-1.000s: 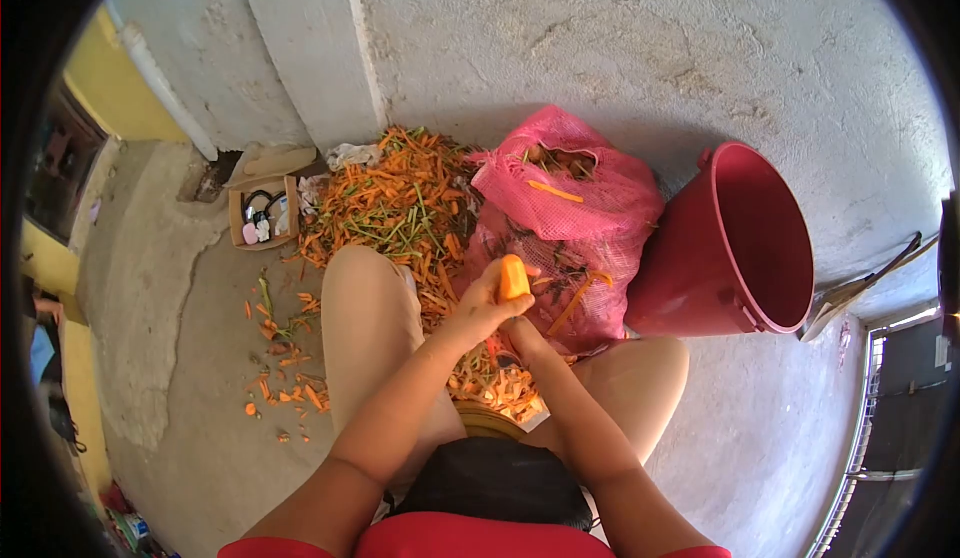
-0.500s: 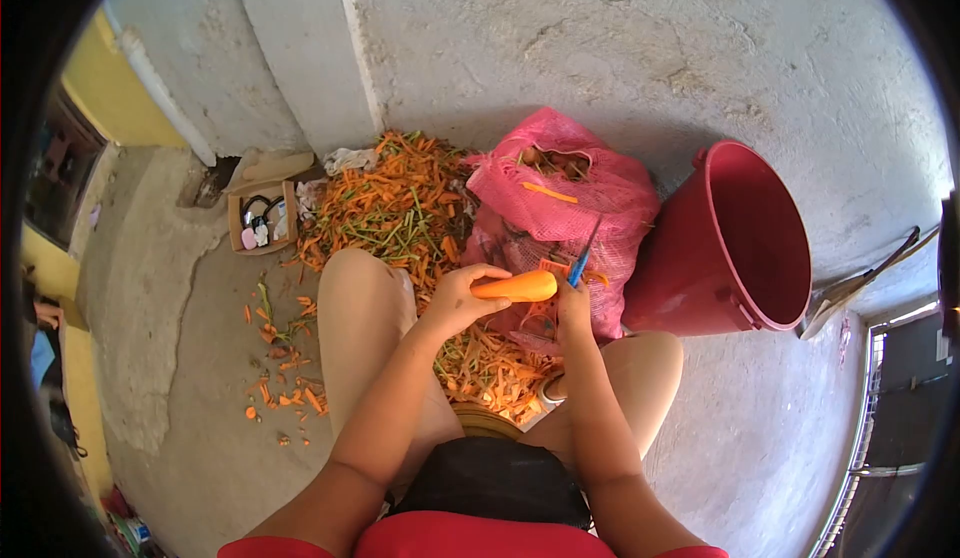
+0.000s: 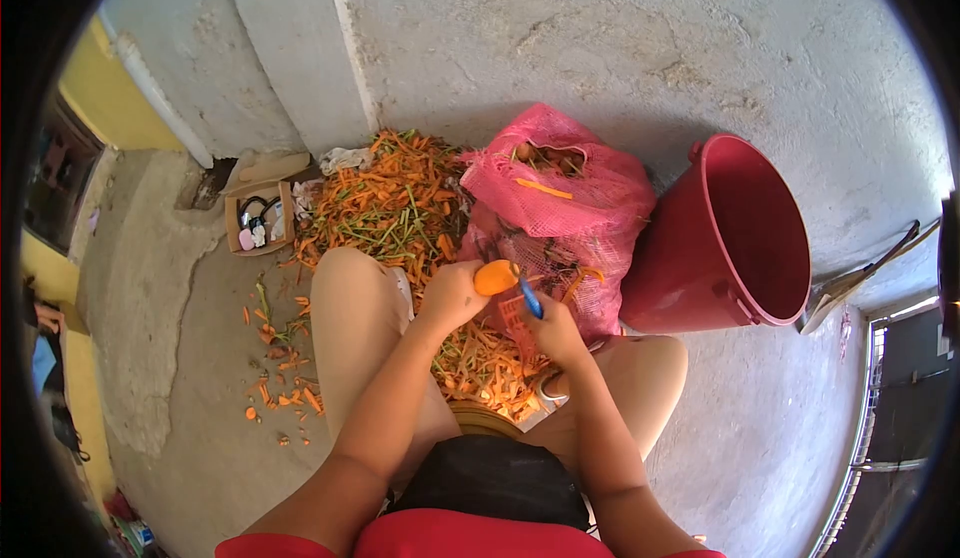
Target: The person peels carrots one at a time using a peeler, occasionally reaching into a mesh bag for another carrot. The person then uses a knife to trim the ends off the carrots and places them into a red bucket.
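Observation:
My left hand (image 3: 452, 294) is wrapped round a peeled carrot (image 3: 496, 278), its thick end pointing away to the right. In my right hand (image 3: 556, 324) is a knife (image 3: 530, 299) with a blue handle. The knife reaches up to the carrot's right end; its blade is hardly visible here. Both hands are over my lap, in front of a pink mesh sack (image 3: 560, 208) that has round brownish produce showing in its opening. Below and between my legs lie orange peelings (image 3: 485, 373).
A large heap of orange and green peelings (image 3: 385, 203) lies against the wall, left of the sack. To the right, a dark red bucket (image 3: 665, 268) leans tilted. A small cardboard box (image 3: 262, 248) with odds and ends is at the left. Scraps (image 3: 290, 395) are scattered on the floor.
The carrot has turned from lying sideways to pointing more away from me. My right hand has moved left and down, and the knife, earlier pointing up, has tilted over to the carrot's end.

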### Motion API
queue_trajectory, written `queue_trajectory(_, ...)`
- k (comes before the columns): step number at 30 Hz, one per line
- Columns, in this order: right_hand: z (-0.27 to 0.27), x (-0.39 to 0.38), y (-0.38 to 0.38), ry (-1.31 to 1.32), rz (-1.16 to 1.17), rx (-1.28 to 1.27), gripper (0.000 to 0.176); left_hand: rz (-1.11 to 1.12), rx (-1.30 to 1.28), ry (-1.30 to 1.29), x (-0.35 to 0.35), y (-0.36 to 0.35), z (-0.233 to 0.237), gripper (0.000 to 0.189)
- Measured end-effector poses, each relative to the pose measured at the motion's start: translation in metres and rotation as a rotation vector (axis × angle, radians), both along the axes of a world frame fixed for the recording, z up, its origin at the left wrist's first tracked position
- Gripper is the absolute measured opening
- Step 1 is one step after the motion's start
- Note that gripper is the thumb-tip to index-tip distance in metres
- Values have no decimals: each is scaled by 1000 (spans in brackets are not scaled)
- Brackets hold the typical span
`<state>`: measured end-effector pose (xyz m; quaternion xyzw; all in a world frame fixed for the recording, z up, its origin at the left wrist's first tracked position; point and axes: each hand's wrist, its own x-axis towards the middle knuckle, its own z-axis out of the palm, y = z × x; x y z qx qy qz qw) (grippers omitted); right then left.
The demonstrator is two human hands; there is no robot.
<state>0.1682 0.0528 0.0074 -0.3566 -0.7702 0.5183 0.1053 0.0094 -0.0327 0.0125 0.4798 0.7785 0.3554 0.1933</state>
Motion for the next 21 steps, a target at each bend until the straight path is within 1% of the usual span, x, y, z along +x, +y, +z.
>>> queue_trajectory(2, 7, -2, -9, -32, 43, 19, 17, 42, 37, 37, -1, 1, -4, 18)
queue_trajectory(4, 5, -3, -10, -60, 35, 6, 18, 68, 82, 80, 0, 1, -1, 16)
queue_trajectory(10, 0, 1, -6, -93, 54, -45, 18, -5, 123, 164, -1, 1, -3, 15)
queue_trajectory(13, -10, 3, -4, -95, 31, -58, 17, -59, 208, 98, -1, 0, 4, 14)
queue_trajectory(16, -19, 0, -5, -88, -14, -52, 18, -51, 179, 98, 0, 0, 4, 14)
queue_trajectory(18, -26, -2, -6, -87, -50, -21, 19, 32, 184, 222, 5, 2, -3, 15)
queue_trajectory(19, -35, -2, -5, -111, -54, -60, 20, 73, 186, 284, 6, 2, -6, 16)
queue_trajectory(21, -50, -3, -4, -157, -63, -139, 22, 63, 132, 469, 5, -1, -7, 17)
